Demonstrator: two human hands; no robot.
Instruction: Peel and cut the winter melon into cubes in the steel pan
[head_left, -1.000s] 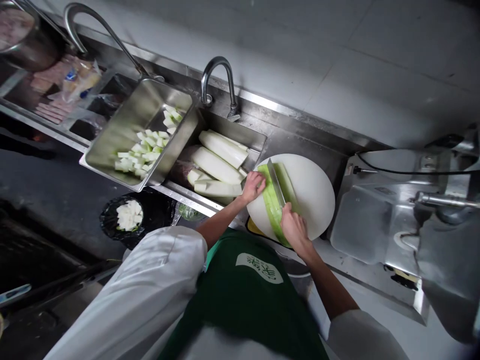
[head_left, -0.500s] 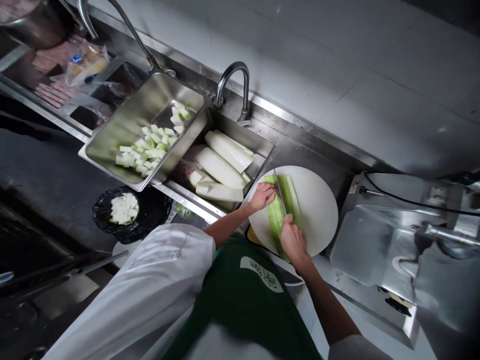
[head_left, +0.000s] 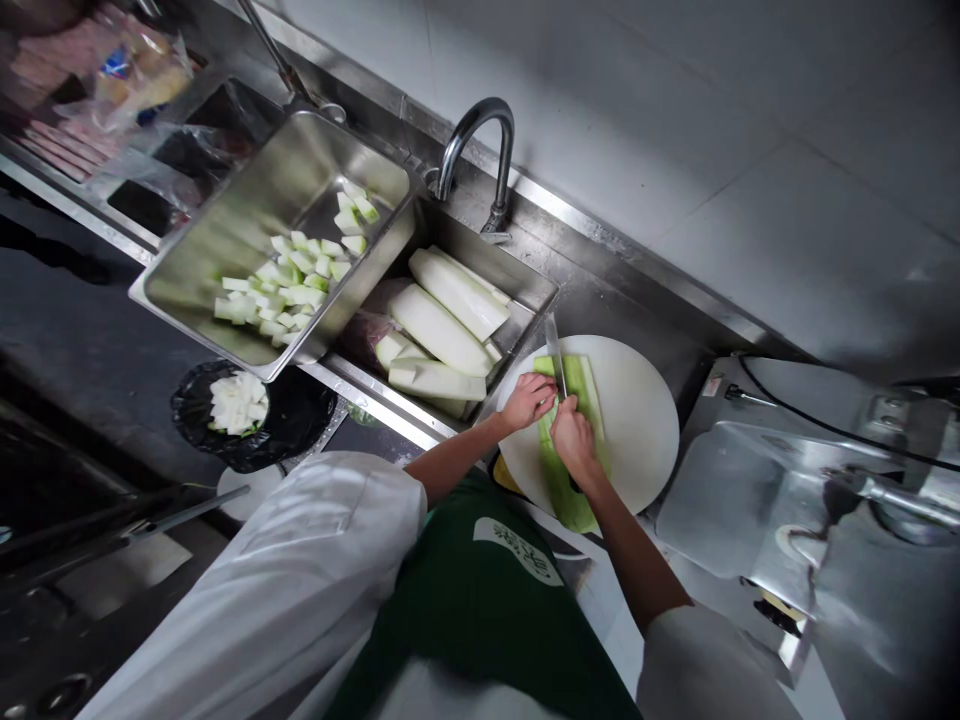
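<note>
My right hand [head_left: 574, 440] is closed round the handle of a kitchen knife [head_left: 554, 352], whose blade points away over the far end of the gourd. Long pale-green gourd pieces [head_left: 585, 400] lie lengthwise on a round white cutting board [head_left: 641, 440]. My left hand [head_left: 528, 400] rests with curled fingers on the left gourd piece, close beside the blade. Part of the gourd and the knife handle are hidden by my hands. Several peeled whitish gourds [head_left: 442, 330] lie in the sink basin left of the board.
A deep steel pan [head_left: 176, 285] with gourd chunks [head_left: 285, 285] straddles the sink's left. A curved faucet [head_left: 480, 130] stands behind. Below is a black-bagged bin [head_left: 300, 425] with white pieces. Bagged pink meat [head_left: 82, 130] lies far left; a steel machine [head_left: 742, 490] stands right.
My right hand and the knife have shifted left and away from me, so the blade reaches past the gourd's far end. My left hand stays on the gourd. The view has shifted slightly.
</note>
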